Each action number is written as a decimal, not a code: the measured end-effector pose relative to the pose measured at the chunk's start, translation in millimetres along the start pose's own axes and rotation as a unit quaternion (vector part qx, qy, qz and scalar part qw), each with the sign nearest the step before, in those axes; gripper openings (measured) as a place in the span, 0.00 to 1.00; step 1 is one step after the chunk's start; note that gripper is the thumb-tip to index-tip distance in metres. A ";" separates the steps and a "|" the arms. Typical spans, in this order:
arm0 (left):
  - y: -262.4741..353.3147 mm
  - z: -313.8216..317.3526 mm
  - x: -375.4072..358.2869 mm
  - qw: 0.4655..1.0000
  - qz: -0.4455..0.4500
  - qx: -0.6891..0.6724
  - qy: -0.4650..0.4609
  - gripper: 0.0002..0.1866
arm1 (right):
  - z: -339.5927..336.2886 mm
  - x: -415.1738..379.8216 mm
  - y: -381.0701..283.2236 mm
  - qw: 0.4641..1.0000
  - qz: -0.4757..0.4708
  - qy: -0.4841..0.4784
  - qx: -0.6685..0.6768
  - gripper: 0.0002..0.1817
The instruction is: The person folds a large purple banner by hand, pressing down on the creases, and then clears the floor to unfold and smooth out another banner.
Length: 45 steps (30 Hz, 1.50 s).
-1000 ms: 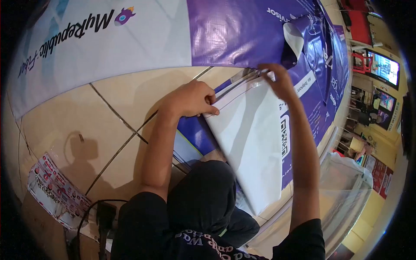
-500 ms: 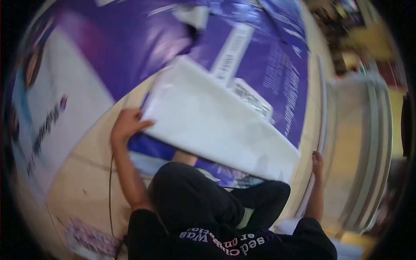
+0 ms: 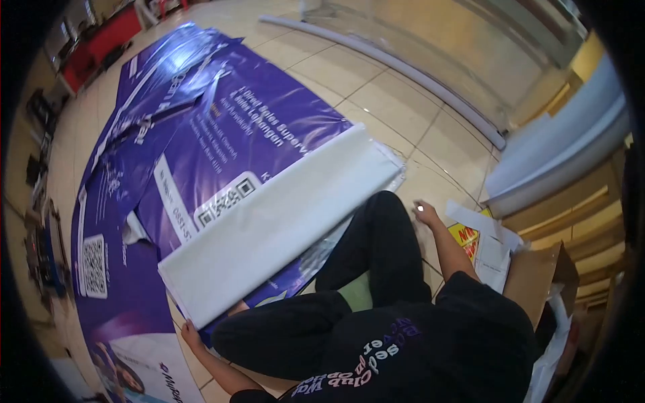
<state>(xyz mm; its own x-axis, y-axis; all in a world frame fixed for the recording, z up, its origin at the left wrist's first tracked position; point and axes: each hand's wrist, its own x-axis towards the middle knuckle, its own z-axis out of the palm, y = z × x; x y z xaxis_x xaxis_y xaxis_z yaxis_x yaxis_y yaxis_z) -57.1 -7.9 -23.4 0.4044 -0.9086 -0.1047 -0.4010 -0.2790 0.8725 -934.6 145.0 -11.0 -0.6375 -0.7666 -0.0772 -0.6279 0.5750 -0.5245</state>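
Left hand (image 3: 191, 334) at long, folded white sheet (image 3: 269, 228)

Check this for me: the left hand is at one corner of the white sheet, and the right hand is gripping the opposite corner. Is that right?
Not quite: the right hand isn't gripping the white sheet. The head view shows it apart from the sheet, over the floor. The left hand is at one corner.
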 end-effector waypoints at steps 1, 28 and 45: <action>-3.7 3.2 1.8 1.000 0.014 0.003 -0.007 0.18 | -11.6 18.5 -12.9 0.999 -0.020 0.013 0.046 0.21; 4.4 2.6 -8.6 0.924 -0.023 0.377 0.054 0.15 | 49.0 148.4 -67.1 0.963 0.022 0.199 0.178 0.25; 112.6 41.2 -56.5 0.882 -0.105 0.433 -0.153 0.17 | 32.9 99.6 -83.3 0.952 -0.154 0.203 0.167 0.07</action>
<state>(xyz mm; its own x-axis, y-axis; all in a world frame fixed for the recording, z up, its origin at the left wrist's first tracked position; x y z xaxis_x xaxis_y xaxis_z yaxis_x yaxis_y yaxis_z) -159.0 -0.8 61.1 0.3573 -0.8125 -0.4606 -0.8743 -0.4644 0.1410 -931.1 11.4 -3.0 -0.6090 -0.6709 0.4231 -0.6791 0.1655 -0.7152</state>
